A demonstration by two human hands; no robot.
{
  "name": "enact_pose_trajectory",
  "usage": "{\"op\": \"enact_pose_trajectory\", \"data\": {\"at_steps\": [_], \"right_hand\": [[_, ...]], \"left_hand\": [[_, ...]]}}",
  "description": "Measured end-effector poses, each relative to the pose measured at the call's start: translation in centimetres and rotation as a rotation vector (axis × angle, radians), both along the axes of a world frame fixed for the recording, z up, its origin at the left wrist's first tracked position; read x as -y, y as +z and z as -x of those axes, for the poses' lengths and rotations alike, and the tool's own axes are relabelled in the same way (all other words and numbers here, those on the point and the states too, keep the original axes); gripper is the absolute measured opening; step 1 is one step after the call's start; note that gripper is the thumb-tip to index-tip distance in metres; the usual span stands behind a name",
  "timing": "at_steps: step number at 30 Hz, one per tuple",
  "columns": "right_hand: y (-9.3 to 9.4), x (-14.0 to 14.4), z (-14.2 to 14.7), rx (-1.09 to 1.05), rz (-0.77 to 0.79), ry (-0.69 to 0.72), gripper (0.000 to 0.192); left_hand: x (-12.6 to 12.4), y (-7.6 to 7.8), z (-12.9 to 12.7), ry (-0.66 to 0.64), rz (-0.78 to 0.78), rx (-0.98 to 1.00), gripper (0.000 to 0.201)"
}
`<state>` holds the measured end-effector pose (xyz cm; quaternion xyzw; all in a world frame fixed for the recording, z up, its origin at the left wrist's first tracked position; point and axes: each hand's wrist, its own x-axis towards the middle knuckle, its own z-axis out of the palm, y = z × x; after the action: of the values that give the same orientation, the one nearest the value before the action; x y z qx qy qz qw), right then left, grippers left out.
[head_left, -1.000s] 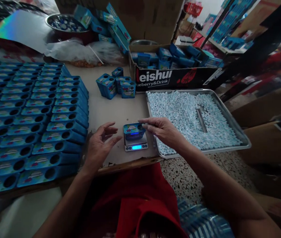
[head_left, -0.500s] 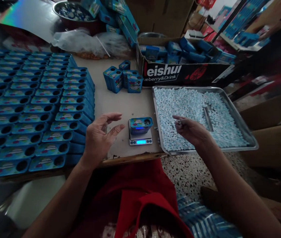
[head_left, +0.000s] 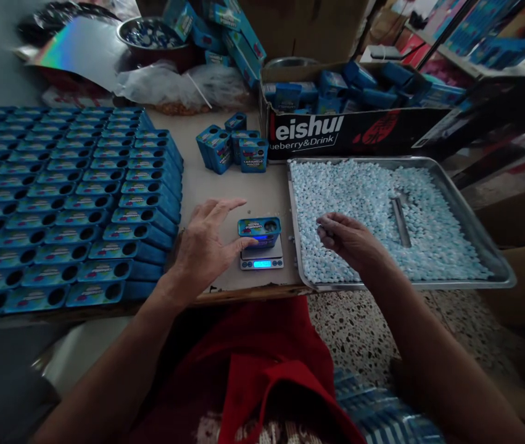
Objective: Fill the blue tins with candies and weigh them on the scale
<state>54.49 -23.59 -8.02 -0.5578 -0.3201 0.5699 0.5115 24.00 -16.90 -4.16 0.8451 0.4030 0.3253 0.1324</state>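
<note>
A small blue candy box (head_left: pixel 258 228) marked "Caramelo Macizo" sits on a digital scale (head_left: pixel 262 256) with a lit blue display. My left hand (head_left: pixel 209 240) is open just left of the box, thumb reaching its lower front edge and forefinger stretched out behind it. Whether the thumb touches the box I cannot tell. Over the left part of a metal tray (head_left: pixel 505 271), my right hand (head_left: pixel 348 239) has its fingers pinched together around a few small candies, mostly hidden. Pale blue and white candies (head_left: pixel 336 185) cover the tray, and a flat metal strip (head_left: pixel 401 222) lies among them.
Rows of blue boxes (head_left: pixel 81 203) with round holes in their tops fill the table's left side. Several more boxes (head_left: pixel 232 145) stand behind the scale. A black carton (head_left: pixel 350 132) full of blue boxes, a plastic bag (head_left: pixel 179 86) and a bowl (head_left: pixel 148 34) are at the back.
My left hand has moved right, up to the box on the scale. My right hand stays pinched over the tray's left part. The view has shifted slightly.
</note>
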Motion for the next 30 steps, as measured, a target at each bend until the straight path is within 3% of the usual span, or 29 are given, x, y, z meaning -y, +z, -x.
{"op": "enact_pose_trajectory", "data": {"at_steps": [4, 8, 11, 14, 17, 19, 22, 24, 27, 30], "right_hand": [[0.0, -0.4, -0.8, 0.155, -0.012, 0.015, 0.033], [-0.4, -1.1, -2.1, 0.838, -0.134, 0.005, 0.036], [-0.3, -3.0, -2.3, 1.259, -0.300, -0.009, 0.038], [1.1, -6.6, -0.2, 1.298, -0.397, 0.033, 0.036], [3.0, -12.1, 3.9, 1.321, -0.489, 0.138, 0.032], [4.1, -16.5, 7.0, 1.445, -0.565, 0.219, 0.033], [4.8, -23.0, 10.8, 1.713, -0.630, 0.322, 0.032], [4.5, -26.5, 12.3, 1.857, -0.628, 0.398, 0.030], [3.6, -30.0, 13.1, 1.958, -0.639, 0.500, 0.031], [3.1, -30.7, 12.9, 1.943, -0.704, 0.544, 0.029]], "left_hand": [[0.2, -0.4, -2.2, -0.010, 0.016, -0.155, 0.070], [0.1, 0.6, -4.4, -0.202, 0.132, -0.422, 0.041], [-1.9, 3.4, -3.7, -0.182, 0.131, -0.456, 0.030], [-7.4, 7.5, -0.7, -0.025, -0.013, -0.383, 0.036], [-16.7, 10.7, 3.2, 0.153, -0.131, -0.313, 0.045], [-23.8, 11.4, 5.4, 0.256, -0.118, -0.265, 0.053], [-32.9, 10.2, 7.5, 0.303, -0.039, -0.259, 0.060], [-36.9, 8.4, 8.3, 0.253, 0.018, -0.302, 0.064], [-39.8, 5.3, 9.2, 0.125, 0.129, -0.419, 0.064], [-40.4, 3.0, 10.0, 0.024, 0.243, -0.507, 0.062]]}}
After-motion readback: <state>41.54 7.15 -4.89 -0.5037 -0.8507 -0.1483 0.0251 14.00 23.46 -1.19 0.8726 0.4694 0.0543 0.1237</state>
